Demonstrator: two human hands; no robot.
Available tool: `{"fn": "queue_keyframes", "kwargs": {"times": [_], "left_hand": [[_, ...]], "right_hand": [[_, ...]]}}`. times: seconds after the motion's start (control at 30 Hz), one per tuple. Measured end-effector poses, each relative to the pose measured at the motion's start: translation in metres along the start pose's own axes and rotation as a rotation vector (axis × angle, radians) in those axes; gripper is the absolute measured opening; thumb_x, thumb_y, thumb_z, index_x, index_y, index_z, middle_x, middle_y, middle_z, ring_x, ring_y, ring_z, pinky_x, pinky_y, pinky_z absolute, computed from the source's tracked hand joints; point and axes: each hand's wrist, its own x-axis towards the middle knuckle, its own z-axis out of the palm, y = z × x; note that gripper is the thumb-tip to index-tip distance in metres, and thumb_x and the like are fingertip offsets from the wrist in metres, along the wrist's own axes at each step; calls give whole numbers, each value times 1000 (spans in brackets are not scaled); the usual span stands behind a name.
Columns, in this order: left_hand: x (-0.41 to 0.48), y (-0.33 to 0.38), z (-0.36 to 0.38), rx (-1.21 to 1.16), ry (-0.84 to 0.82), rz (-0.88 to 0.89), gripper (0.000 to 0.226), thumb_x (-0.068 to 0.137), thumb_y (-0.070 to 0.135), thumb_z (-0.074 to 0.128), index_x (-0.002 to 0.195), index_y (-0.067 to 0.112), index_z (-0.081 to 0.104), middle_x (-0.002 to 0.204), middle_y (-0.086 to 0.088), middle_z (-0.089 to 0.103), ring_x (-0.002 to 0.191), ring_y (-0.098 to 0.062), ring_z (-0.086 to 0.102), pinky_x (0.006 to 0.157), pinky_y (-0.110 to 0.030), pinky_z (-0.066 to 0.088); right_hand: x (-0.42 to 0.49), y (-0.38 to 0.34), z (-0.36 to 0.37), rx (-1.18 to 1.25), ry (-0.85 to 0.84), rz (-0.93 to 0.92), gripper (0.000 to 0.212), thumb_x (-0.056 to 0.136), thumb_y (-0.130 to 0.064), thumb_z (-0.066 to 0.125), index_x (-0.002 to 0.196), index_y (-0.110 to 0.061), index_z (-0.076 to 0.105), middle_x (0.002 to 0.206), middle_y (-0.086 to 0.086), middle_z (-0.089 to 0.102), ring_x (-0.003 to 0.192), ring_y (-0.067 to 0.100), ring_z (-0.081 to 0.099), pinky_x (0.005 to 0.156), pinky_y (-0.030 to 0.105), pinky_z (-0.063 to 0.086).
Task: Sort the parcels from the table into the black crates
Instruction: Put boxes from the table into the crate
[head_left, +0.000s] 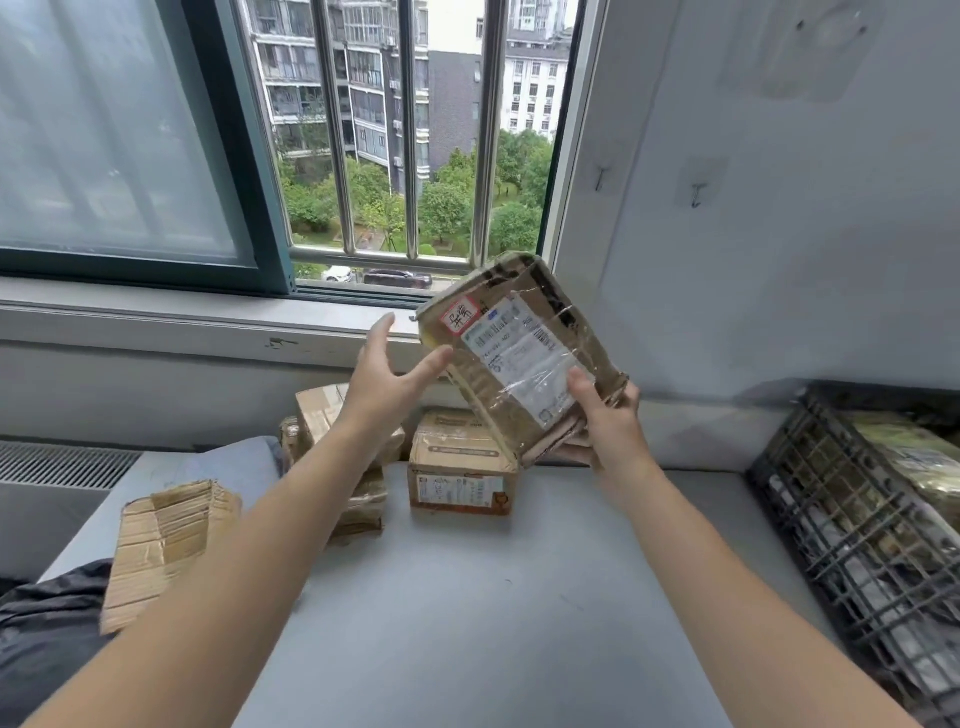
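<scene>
My right hand (609, 421) grips the lower corner of a taped brown cardboard parcel (511, 353) with a white shipping label, held tilted above the grey table (467, 597). My left hand (392, 374) is spread with straight fingers just left of the parcel, its fingertips at the parcel's left edge. A black crate (852, 519) stands at the right edge of the table and holds several parcels. More brown boxes sit on the table: one with a label (460, 478) below the held parcel, a stack (343, 431) behind my left forearm, and a flattened one (161, 545) at the left.
A window with metal bars and a sill (208, 306) runs behind the table. A white wall (779, 234) with two hooks stands behind the crate. Dark cloth (47, 639) lies at the lower left.
</scene>
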Motion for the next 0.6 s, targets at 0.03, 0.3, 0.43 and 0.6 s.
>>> {"fn": "queue_keyframes", "kwargs": {"times": [0.03,0.3,0.43,0.6], "left_hand": [[-6,-1,9,-41,-12,-42,111,66,71,66,156,34,13,163,-8,19,144,-31,31,112,-61,34],[-13,-19,63,-402,-64,-56,60,77,44,80,128,40,48,115,10,71,100,-8,70,83,-29,58],[-15,-15,56,-347,-145,34,77,80,43,77,145,44,36,115,20,69,103,-7,69,81,-26,57],[-24,4,58,-258,-187,165,64,90,38,69,143,47,34,112,35,64,100,2,68,75,-18,56]], "right_hand": [[-1,-2,3,29,2,20,44,82,-43,77,103,-32,40,109,6,67,80,27,75,59,43,60],[1,-13,1,-610,-2,-179,60,73,-63,75,113,-27,48,122,-1,55,101,9,57,85,28,44],[-2,-28,-15,-666,-187,-269,79,71,-54,79,133,-47,31,115,-22,61,99,-6,62,85,21,48],[-10,-41,-14,-643,-183,-428,95,70,-61,73,142,-60,11,136,-21,52,119,-3,54,91,19,43]]}}
